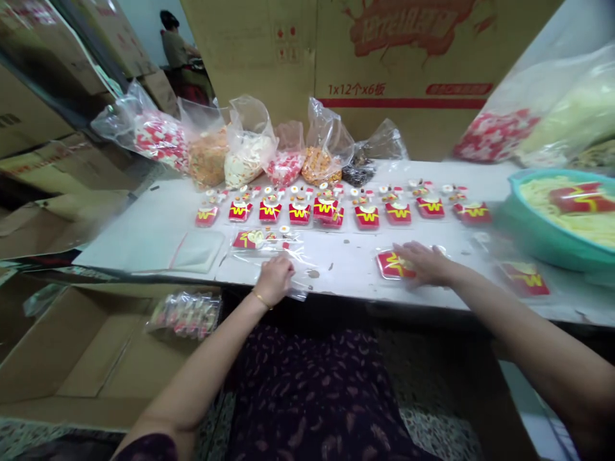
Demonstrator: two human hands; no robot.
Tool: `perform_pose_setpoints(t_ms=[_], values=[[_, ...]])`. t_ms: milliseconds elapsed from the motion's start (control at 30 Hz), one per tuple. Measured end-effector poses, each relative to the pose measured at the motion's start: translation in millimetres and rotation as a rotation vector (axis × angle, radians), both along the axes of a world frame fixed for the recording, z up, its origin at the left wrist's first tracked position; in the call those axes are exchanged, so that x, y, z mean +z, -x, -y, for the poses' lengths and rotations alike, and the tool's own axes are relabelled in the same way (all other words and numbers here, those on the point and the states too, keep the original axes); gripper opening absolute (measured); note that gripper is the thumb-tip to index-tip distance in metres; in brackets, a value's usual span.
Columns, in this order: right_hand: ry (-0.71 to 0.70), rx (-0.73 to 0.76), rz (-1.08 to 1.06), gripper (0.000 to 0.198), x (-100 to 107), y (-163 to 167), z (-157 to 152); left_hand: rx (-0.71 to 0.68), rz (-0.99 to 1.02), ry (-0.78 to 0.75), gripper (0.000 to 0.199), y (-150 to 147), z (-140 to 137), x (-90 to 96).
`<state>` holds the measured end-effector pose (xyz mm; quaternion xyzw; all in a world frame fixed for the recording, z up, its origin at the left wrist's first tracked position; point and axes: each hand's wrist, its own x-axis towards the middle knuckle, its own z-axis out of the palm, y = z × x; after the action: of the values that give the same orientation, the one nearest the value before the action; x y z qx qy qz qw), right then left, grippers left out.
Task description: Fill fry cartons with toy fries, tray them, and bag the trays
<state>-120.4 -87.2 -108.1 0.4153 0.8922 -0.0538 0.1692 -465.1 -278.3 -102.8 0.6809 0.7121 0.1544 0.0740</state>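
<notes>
1. Cardboard surrounds a workroom bench (339, 246), where a large printed carton (264, 70) rises behind the back edge and a seated person (177, 48) appears in the distance at left.

2. Clear sacks (250, 157) of small red, white, orange and dark pieces line the bench's back edge; just in front, a row of red packets (299, 213) marked with a yellow W spans much of the bench.

3. At the front edge, left of centre, a left hand (275, 280) has its fingers curled together on the near end of a clear bag (300, 262) holding a red packet and small pieces.

4. Farther right along the same edge, a right hand (425, 262) stretches its fingers over the right part of another red packet (388, 264); whether they grip it cannot be told.

5. A turquoise basin (533, 221) of pale pieces fills the bench's right end, near a blurred packet (528, 282) by the front-right corner.

6. Flat clear sleeves (198, 251) lie by the front edge at left, above an open carton (96, 346) containing a wrapped bundle (185, 314).
</notes>
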Motion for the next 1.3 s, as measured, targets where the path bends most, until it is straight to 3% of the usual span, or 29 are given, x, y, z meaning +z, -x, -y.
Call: perform_pose_setpoints(t_ms=[167, 400, 533, 800, 867, 1000, 1167, 1300], values=[[-0.091, 0.039, -0.11, 0.09, 10.6, 26.4, 34.8, -0.015, 0.029, -0.007, 0.01, -53.0, -36.0, -34.1], [-0.219, -0.003, -0.15, 0.094, 11.4, 58.8, 61.3, -0.069, 0.175, -0.091, 0.01, -70.8, -41.4, -30.3], [-0.22, 0.008, -0.158, 0.094, 11.5, 70.7, 64.0, -0.129, 0.235, -0.138, 0.011, -72.6, -41.0, -32.3], [-0.114, 0.12, -0.142, 0.092, 11.8, 85.3, 76.8, 0.042, 0.272, -0.174, 0.011, -60.9, -57.2, -48.8], [-0.112, 0.128, -0.147, 0.093, 11.0, 84.7, 75.2, 0.112, 0.249, -0.132, 0.016, -57.0, -64.4, -46.9], [-0.109, 0.157, -0.153, 0.093, 10.8, 85.2, 74.7, 0.203, 0.179, 0.1, 0.008, -54.4, -79.6, -40.5], [-0.078, 0.257, -0.169, 0.093, 8.7, 90.3, 84.8, 0.356, 0.227, 0.066, 0.015, -58.9, -90.0, -38.5], [-0.061, 0.328, -0.183, 0.093, 6.3, 93.7, 86.1, 0.277, 0.265, 0.01, 0.02, -54.2, -86.0, -37.7]])
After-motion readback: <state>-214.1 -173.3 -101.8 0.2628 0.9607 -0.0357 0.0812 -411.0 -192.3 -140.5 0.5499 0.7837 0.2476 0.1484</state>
